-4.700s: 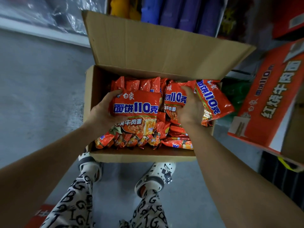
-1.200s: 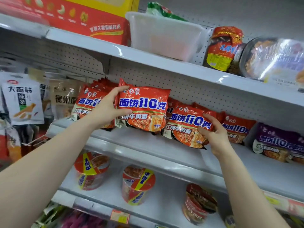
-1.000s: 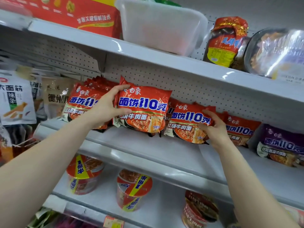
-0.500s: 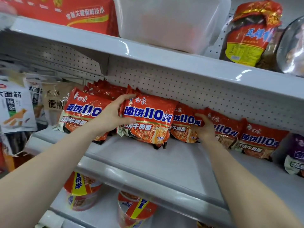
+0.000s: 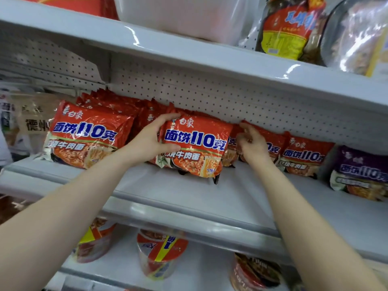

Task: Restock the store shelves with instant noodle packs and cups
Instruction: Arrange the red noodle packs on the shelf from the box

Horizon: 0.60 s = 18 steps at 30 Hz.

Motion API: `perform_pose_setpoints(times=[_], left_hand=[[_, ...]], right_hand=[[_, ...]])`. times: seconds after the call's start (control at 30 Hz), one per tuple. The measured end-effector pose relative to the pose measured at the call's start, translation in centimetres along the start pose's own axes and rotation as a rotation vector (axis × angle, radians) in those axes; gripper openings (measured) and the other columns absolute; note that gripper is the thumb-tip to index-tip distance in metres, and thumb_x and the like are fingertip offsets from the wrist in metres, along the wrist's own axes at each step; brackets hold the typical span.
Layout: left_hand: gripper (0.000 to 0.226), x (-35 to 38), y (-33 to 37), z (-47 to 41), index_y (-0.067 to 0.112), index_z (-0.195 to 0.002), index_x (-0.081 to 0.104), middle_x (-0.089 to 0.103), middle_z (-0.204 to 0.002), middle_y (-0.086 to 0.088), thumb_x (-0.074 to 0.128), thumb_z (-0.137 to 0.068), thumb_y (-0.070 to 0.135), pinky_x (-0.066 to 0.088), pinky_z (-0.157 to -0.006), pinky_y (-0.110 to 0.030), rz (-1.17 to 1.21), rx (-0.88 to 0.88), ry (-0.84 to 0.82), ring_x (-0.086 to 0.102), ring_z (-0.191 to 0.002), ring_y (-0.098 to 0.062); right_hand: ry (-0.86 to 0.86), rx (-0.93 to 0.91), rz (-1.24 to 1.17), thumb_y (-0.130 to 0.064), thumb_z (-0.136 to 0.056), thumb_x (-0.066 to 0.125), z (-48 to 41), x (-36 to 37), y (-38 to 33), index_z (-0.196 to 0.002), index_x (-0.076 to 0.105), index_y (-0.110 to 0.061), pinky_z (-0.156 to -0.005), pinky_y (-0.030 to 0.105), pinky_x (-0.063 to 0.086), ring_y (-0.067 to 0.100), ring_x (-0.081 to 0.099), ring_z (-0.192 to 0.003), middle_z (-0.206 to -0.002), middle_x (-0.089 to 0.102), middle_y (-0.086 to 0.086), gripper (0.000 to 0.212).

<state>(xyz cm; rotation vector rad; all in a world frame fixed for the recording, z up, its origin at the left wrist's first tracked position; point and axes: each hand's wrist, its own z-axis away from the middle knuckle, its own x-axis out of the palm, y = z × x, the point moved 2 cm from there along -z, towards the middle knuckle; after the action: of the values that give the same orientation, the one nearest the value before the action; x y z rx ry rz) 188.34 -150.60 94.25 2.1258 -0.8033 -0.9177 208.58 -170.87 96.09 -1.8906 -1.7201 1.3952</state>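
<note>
- A pale grey metal shelf [image 5: 189,196] with a perforated back panel [image 5: 210,93] lies under your hands.
- Your left hand [image 5: 151,141] grips a shiny orange noodle pack [image 5: 197,148] standing there.
- Your right hand [image 5: 255,147], just beside it, curls on a neighbouring orange pack [image 5: 275,139]; the grip is unclear.
- Blurred noodle cups [image 5: 161,255] sit below your arms.

Left hand [image 5: 150,141], right hand [image 5: 253,147], both curled.

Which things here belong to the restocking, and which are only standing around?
Belong to the job: left hand gripping a red noodle pack; right hand at the red packs behind; middle shelf; noodle cups below.
Standing around: white tub; red-yellow bag; beige bag.
</note>
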Motion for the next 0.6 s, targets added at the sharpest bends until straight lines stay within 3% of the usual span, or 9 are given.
perform_pose_setpoints(times=[0.07, 0.13, 0.23, 0.37, 0.6], left_hand=[[0.081, 1.5, 0.4, -0.2, 0.033, -0.143, 0.040, 0.047, -0.128, 0.021, 0.080, -0.077, 0.008, 0.050, -0.079, -0.008, 0.010, 0.014, -0.020, 0.055, -0.104, 0.015], [0.081, 2.9, 0.7, -0.5, 0.033, -0.142, 0.040, 0.047, -0.126, 0.023, 0.080, -0.077, 0.007, 0.050, -0.078, -0.008, 0.029, 0.019, -0.040, 0.055, -0.101, 0.018], [0.081, 5.1, 1.2, -0.9, 0.032, -0.143, 0.040, 0.050, -0.125, 0.020, 0.079, -0.077, 0.003, 0.050, -0.076, -0.007, 0.066, 0.031, -0.070, 0.057, -0.099, 0.016], [0.081, 7.6, 1.6, -1.5, 0.037, -0.142, 0.039, 0.050, -0.129, 0.017, 0.079, -0.078, 0.008, 0.054, -0.086, -0.019, 0.044, 0.036, -0.121, 0.057, -0.109, 0.002], [0.085, 10.3, 2.0, -1.9, 0.033, -0.150, 0.032, 0.047, -0.143, 0.004, 0.077, -0.081, 0.015, 0.043, -0.102, -0.029, -0.230, 0.056, -0.080, 0.049, -0.125, -0.014]], right_hand=[[-0.049, 0.064, -0.202, -0.032, -0.103, 0.050, 2.3, -1.3, -1.1, -0.144, 0.045, -0.024, -0.091, 0.022, 0.049, 0.010, 0.057, -0.114, -0.138, 0.055, -0.003, 0.042], [-0.125, 0.139, -0.332, -0.041, -0.099, 0.054, 4.3, -1.9, -1.5, -0.148, 0.039, -0.022, -0.071, 0.007, 0.042, -0.007, 0.054, -0.096, -0.125, 0.054, -0.016, 0.055], [-0.188, 0.180, -0.365, -0.034, -0.084, 0.074, 6.0, -2.8, -0.5, -0.143, 0.041, -0.019, -0.072, 0.014, 0.051, -0.002, 0.063, -0.094, -0.120, 0.062, -0.012, 0.069], [-0.138, 0.271, -0.404, -0.012, -0.076, 0.083, 6.4, -4.1, 1.6, -0.130, 0.051, -0.015, -0.084, 0.030, 0.057, 0.017, 0.068, -0.105, -0.118, 0.069, 0.002, 0.063], [-0.101, 0.336, -0.313, -0.001, -0.079, 0.079, 5.0, -4.5, 2.7, -0.119, 0.055, -0.014, -0.062, 0.018, 0.050, 0.006, 0.065, -0.084, -0.107, 0.068, -0.002, 0.048]])
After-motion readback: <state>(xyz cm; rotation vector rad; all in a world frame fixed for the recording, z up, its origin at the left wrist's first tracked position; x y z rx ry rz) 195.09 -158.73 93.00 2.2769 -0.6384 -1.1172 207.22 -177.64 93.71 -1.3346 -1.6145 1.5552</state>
